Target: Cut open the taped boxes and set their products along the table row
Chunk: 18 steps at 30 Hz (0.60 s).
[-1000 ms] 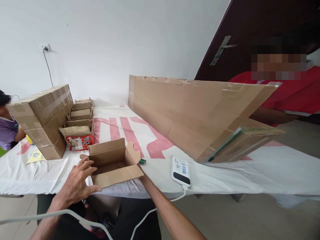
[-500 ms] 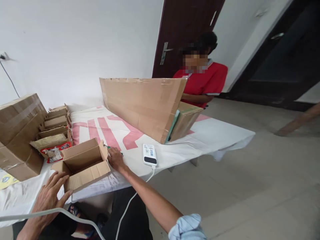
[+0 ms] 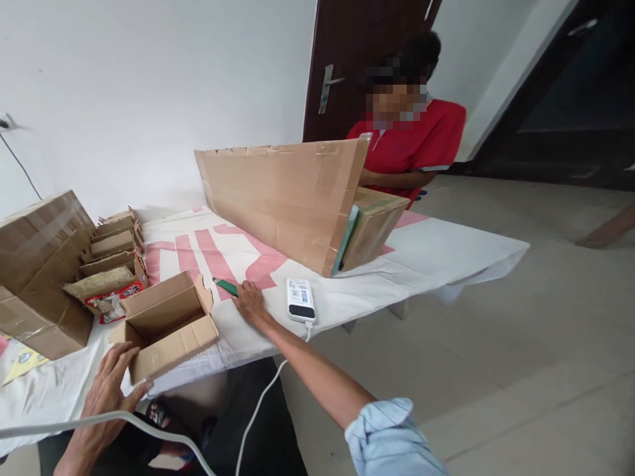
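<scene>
A small open cardboard box (image 3: pixel 166 324) stands near the front edge of the white cloth-covered table (image 3: pixel 436 258). My left hand (image 3: pixel 110 390) rests against the box's near left corner with its fingers spread. My right hand (image 3: pixel 249 301) lies on the table just right of the box. Its fingers close on a small green object (image 3: pixel 227 286) that sticks out toward the box.
A white power bank (image 3: pixel 300 299) with a white cable lies right of my hand. A long cardboard sheet (image 3: pixel 285 195) stands propped on a box mid-table. Taped cartons (image 3: pixel 34 264) and stacked small boxes (image 3: pixel 114 241) sit at the left. A person in red (image 3: pixel 411 142) sits behind.
The view swung right. My right hand came out from behind the box onto the table and took hold of the green object. My left hand slid down to the box's near corner.
</scene>
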Each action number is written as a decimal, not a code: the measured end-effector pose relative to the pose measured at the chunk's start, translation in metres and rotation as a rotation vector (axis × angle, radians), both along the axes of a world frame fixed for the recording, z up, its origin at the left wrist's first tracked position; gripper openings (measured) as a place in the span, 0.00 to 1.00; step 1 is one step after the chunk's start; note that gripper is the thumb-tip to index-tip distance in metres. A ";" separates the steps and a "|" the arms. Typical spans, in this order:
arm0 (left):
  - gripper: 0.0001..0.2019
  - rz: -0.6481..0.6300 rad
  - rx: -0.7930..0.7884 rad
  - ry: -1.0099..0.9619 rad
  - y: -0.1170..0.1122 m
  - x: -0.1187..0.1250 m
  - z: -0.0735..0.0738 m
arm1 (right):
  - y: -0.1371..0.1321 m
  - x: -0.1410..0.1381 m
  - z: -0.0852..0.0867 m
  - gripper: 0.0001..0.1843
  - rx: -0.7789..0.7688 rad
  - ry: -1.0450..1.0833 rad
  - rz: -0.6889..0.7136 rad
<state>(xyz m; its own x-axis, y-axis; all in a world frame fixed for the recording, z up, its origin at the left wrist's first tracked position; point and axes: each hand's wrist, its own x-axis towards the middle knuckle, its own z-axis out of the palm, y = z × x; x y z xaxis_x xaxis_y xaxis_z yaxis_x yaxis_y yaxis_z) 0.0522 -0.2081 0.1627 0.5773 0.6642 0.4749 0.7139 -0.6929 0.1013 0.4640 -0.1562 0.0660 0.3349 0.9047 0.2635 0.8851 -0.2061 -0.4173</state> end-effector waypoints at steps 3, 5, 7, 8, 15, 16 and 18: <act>0.17 0.039 -0.025 -0.084 0.007 -0.010 0.003 | -0.004 -0.005 0.003 0.15 0.058 0.047 -0.002; 0.15 0.060 -0.017 -0.196 0.014 -0.023 0.001 | -0.008 -0.010 0.006 0.16 0.113 0.089 0.012; 0.16 0.072 -0.023 -0.293 0.021 -0.036 -0.003 | -0.012 -0.019 0.009 0.16 0.171 0.134 0.060; 0.16 0.076 -0.038 -0.329 0.024 -0.042 -0.005 | -0.014 -0.025 0.010 0.16 0.199 0.155 0.096; 0.17 0.137 -0.179 -0.517 0.025 -0.056 -0.013 | -0.038 -0.071 0.023 0.15 0.563 0.465 0.457; 0.17 0.143 -0.195 -0.528 0.024 -0.056 -0.012 | -0.042 -0.076 0.027 0.15 0.615 0.518 0.509; 0.17 0.153 -0.223 -0.550 0.023 -0.054 -0.010 | -0.050 -0.081 0.038 0.15 0.647 0.574 0.579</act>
